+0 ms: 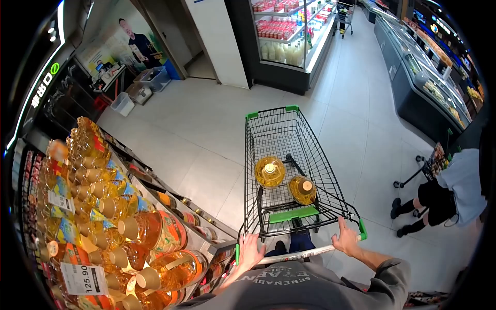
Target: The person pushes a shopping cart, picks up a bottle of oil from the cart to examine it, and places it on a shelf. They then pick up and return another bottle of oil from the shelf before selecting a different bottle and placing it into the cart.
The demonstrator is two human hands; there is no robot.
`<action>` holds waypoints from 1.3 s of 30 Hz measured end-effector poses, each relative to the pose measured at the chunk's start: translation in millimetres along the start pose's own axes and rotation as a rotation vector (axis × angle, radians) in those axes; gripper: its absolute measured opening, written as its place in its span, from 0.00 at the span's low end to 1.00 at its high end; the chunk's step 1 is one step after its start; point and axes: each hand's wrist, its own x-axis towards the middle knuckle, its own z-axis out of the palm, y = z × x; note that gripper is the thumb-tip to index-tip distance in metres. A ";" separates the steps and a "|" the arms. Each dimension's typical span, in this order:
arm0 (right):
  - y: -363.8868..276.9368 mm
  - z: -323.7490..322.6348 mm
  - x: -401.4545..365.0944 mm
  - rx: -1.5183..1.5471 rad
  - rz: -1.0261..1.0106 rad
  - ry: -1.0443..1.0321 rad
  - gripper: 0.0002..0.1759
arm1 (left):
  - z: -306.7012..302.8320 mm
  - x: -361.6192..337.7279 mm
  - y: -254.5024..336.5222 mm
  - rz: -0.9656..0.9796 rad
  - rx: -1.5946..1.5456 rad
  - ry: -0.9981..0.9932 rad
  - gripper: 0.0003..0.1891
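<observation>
A shopping cart (323, 170) with black wire sides and green trim stands straight ahead of me. Its pale handle (305, 254) runs across in front of my body. At the handle's left end is my left hand (250, 251), closed on it, its fingers partly hidden. My right hand (346, 239) is wrapped round the right end, beside the green corner. Inside the basket, two large bottles of golden cooking oil stand apart: one with a pale cap (269, 171) to the left, another with a tan cap (302, 189) closer to me.
Stacked oil bottles (150, 227) with a price sign (84, 279) crowd the left. A person (454, 181) with another cart (423, 168) is at the right. Ahead are a drinks fridge (281, 36), freezer cases (413, 72) and plastic bins (155, 78) by the wall.
</observation>
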 end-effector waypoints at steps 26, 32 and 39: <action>-40.2 -65.1 301.6 -0.129 -0.523 -0.284 0.49 | 1.6 120.7 30.4 -0.457 -0.027 0.372 0.24; -79.2 -54.6 355.2 -0.153 -0.621 -0.246 0.49 | -4.4 142.6 17.7 -0.557 0.039 0.493 0.26; -139.5 -49.4 410.0 -0.148 -0.678 -0.234 0.45 | -35.2 175.2 -10.0 -0.627 0.001 0.568 0.25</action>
